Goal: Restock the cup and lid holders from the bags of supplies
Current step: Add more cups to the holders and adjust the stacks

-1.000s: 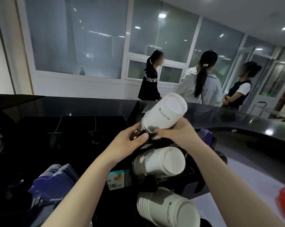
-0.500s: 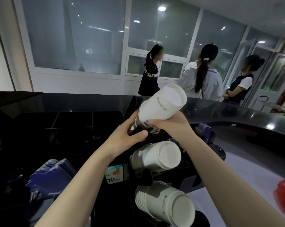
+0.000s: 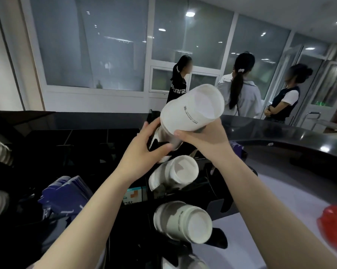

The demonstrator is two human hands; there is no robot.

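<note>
The black cup holder [image 3: 212, 193] already has two full slots w/ white cups. Both hands feed a new cup stack [image 3: 191, 111] into the top slot: right hand [image 3: 200, 138] curled under it, left hand [image 3: 142, 150] pinching its lower end. Next, I judge: push it straight in, then let go.

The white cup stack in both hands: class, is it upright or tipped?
Tipped. The white cup stack leans up to the right, base showing, its lower end between the left hand and right hand.
</note>
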